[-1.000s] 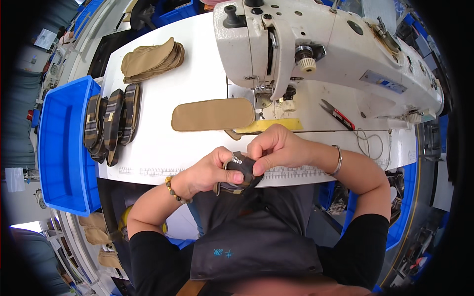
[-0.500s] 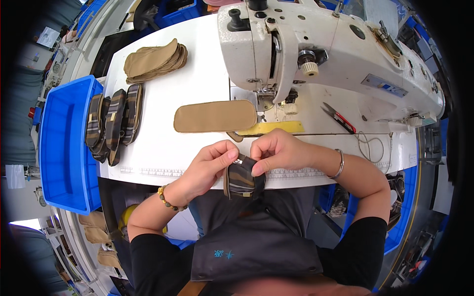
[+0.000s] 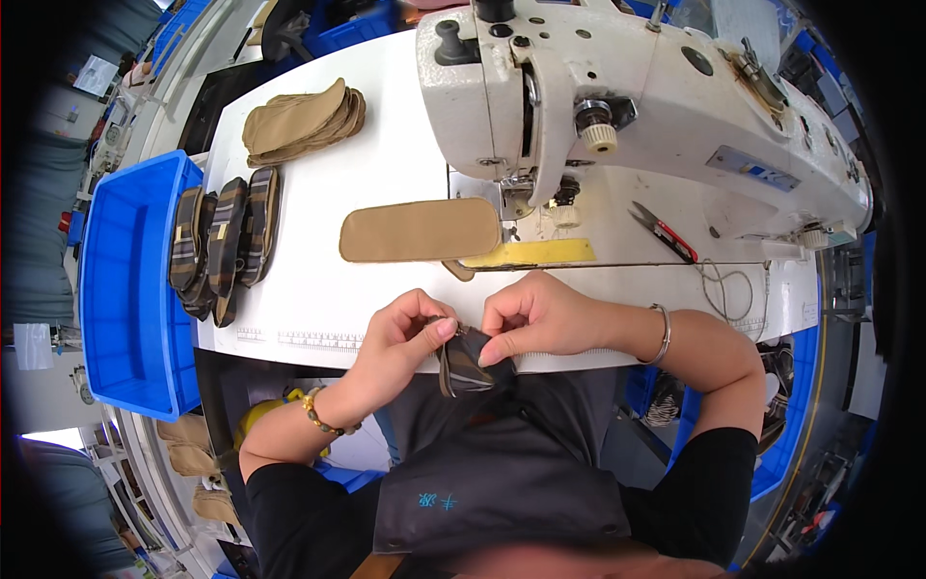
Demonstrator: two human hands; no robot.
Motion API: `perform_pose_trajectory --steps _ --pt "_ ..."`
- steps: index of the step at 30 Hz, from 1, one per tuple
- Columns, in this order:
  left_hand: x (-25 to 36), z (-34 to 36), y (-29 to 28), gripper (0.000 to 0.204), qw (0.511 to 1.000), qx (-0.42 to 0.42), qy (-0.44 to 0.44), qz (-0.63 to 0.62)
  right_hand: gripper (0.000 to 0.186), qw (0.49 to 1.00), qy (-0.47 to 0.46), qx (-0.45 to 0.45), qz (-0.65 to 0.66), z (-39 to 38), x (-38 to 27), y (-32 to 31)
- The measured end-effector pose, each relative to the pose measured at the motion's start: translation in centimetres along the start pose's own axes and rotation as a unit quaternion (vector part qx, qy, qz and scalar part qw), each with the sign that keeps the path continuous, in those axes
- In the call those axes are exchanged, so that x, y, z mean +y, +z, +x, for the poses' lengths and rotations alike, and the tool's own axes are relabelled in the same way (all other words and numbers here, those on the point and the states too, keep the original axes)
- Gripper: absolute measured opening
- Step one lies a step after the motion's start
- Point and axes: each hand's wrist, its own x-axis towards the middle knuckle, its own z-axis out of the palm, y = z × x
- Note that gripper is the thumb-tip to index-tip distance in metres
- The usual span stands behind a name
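Observation:
At the front edge of the white table, my left hand (image 3: 403,340) and my right hand (image 3: 542,317) pinch a small dark striped cloth piece (image 3: 471,365) between thumbs and fingers. Its upper edge lies bunched between the two hands, and the lower part hangs in front of my dark apron. My fingers hide some of the cloth. Just beyond my hands lies a flat tan panel (image 3: 420,232) with rounded ends, its right end close to the needle area of a white sewing machine (image 3: 666,116).
Left on the table are a stack of tan pieces (image 3: 304,121) and several striped cloth pieces (image 3: 227,241). Beside them stands a blue bin (image 3: 140,396). A yellow strip (image 3: 540,253) lies below the needle; red-handled thread snips (image 3: 666,232) and a loose cord (image 3: 725,289) lie right.
The cloth piece has tilted and folded between my hands, so less of its striped face shows. Both hands have moved slightly nearer to me and still grip it.

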Motion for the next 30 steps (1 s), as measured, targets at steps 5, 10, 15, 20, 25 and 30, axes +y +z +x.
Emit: perform_pose_trajectory --steps 5,10,15,20,25,30 --pt "-0.3 -0.2 0.7 0.012 0.998 0.060 -0.024 -0.027 0.020 0.993 -0.086 0.043 -0.064 -0.2 -0.2 0.5" --pt "5.9 2.4 -1.0 0.014 0.951 0.012 0.103 0.290 0.018 0.813 -0.265 0.199 -0.478 0.0 0.2 -1.1" --pt "10.3 7.5 0.2 0.015 0.853 -0.092 0.119 0.500 0.028 0.671 -0.143 0.275 -0.674 0.4 1.5 -1.7" --pt "6.5 14.0 -0.7 0.012 0.845 -0.134 0.138 0.499 0.031 0.672 -0.093 0.244 -0.694 0.2 1.5 -1.4" --pt "5.4 14.7 -1.3 0.015 0.877 -0.117 0.121 0.450 0.020 0.665 -0.134 0.227 -0.699 -0.1 0.8 -1.4" --pt "5.3 14.8 -1.7 0.017 0.876 -0.203 0.125 0.420 0.018 0.641 -0.192 0.212 -0.712 -0.2 1.2 -1.4"
